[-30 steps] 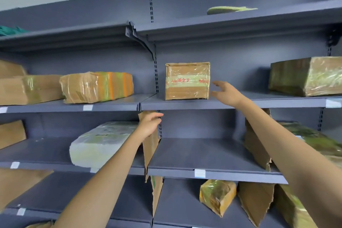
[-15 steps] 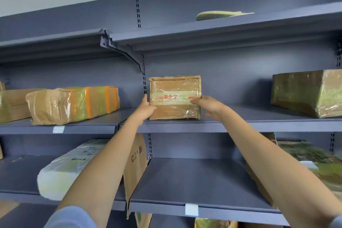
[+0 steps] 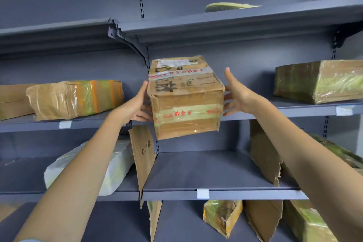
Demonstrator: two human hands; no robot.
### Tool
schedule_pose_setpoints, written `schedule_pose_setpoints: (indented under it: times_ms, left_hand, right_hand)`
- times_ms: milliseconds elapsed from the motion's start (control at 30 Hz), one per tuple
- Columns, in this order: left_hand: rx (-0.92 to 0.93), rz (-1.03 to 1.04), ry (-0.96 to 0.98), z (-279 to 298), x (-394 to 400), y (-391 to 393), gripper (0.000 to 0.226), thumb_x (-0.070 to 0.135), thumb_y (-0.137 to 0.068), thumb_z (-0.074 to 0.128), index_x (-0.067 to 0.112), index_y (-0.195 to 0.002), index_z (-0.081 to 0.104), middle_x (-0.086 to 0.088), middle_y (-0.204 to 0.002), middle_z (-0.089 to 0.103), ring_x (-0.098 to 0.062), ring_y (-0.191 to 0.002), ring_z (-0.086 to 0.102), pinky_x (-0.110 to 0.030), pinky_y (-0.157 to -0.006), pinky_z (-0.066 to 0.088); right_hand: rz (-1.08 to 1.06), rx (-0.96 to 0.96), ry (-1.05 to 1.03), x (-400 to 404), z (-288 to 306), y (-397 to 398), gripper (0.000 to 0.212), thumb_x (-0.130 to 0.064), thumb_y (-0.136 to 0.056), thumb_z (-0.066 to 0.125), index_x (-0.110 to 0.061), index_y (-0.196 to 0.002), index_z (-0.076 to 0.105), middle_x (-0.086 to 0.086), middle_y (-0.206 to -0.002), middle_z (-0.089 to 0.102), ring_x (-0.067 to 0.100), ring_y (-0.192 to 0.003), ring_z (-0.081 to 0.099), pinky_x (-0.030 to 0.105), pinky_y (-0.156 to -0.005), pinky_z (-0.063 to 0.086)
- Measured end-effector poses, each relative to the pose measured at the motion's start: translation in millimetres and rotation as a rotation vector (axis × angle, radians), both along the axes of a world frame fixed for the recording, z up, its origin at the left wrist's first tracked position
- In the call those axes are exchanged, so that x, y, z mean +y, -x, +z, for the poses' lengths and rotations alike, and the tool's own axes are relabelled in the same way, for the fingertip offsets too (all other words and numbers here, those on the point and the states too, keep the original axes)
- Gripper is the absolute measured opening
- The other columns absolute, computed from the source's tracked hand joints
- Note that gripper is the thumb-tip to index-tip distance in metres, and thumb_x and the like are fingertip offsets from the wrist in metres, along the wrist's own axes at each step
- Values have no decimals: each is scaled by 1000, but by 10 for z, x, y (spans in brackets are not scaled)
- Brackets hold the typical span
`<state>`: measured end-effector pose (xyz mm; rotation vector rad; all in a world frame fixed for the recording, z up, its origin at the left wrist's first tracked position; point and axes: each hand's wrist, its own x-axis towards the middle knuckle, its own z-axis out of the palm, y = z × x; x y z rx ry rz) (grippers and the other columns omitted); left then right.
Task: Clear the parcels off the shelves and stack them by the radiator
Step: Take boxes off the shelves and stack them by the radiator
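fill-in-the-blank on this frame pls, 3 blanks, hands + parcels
1. The taped cardboard box is held between ____ hands.
2. The left hand presses the box's ____ side; the right hand presses the opposite one.
3. The parcel with orange stripes lies on the shelf to the ____ of the box.

Missing words: two; left; left
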<state>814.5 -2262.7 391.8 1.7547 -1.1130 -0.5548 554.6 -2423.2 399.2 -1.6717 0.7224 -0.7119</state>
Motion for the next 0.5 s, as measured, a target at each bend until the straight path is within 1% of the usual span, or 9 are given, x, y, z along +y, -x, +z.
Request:
schedule_pose_setpoints:
  times_ms: [33,67,100,167,233,300,333,400,500]
  left_hand:
    - [-21,-48,-47,-33,86,64,106,95,-55,15,35,-139,37,-2,-117,59,-19,-88,69,-32,-72,52]
    - [-14,-102,-85,-82,157,113,111,97,-46,19,38,-138,37,-1,-122,58,-19,-91,69,-33,-73,53]
    - [13,-153,-110,-141,237,177,110,97,-41,25,40,-135,39,0,-122,58,-19,-95,68,-35,-74,52]
    - [37,-244,-163,-307,379,292,94,91,-46,37,41,-126,44,5,-116,63,-18,-101,65,-39,-78,52]
    - [5,-289,-203,-536,498,413,74,77,-56,50,35,-116,55,4,-110,69,-20,-104,63,-39,-80,53]
    - [-15,-348,-227,-795,594,563,65,68,-54,64,30,-107,63,-3,-106,72,-22,-103,65,-39,-79,53]
    - [-11,-395,-252,-955,637,659,67,67,-50,70,28,-105,65,-5,-107,72,-23,-101,65,-41,-80,54]
    - [16,-506,-308,-1342,702,907,74,69,-38,80,29,-100,69,-5,-106,73,-22,-96,67,-42,-79,55]
    - [65,-664,-423,-2052,758,1535,79,70,-28,83,32,-96,72,0,-99,75,-15,-80,72,-32,-60,57]
  right_hand:
    - [44,23,11,101,-49,44,92,-85,-74,17,-18,-122,57,15,-124,59,38,-108,60,43,-75,56]
    - [68,45,31,229,-114,75,84,-85,-74,18,-28,-117,61,6,-121,63,33,-108,61,42,-72,57]
    - [63,67,49,382,-192,109,72,-85,-74,20,-37,-106,64,-3,-114,67,25,-103,64,40,-68,57]
    - [-2,89,52,680,-361,202,59,-80,-78,27,-37,-93,64,-9,-103,67,17,-93,64,37,-65,53]
    - [-33,108,42,965,-602,356,52,-74,-82,33,-33,-99,61,-7,-105,66,17,-95,63,38,-68,53]
    - [-44,76,23,1295,-944,599,44,-67,-86,39,-37,-112,55,-12,-108,62,15,-100,60,41,-75,53]
    - [-62,39,6,1478,-1169,746,39,-63,-87,41,-40,-117,52,-14,-110,61,14,-104,59,40,-76,54]
    - [-158,-8,-12,1849,-1720,1070,28,-56,-90,46,-44,-115,52,-18,-106,63,10,-103,60,34,-72,58]
    - [-335,26,-92,2411,-2552,1683,31,-43,-93,50,-32,-122,52,-14,-103,63,5,-94,61,33,-73,58]
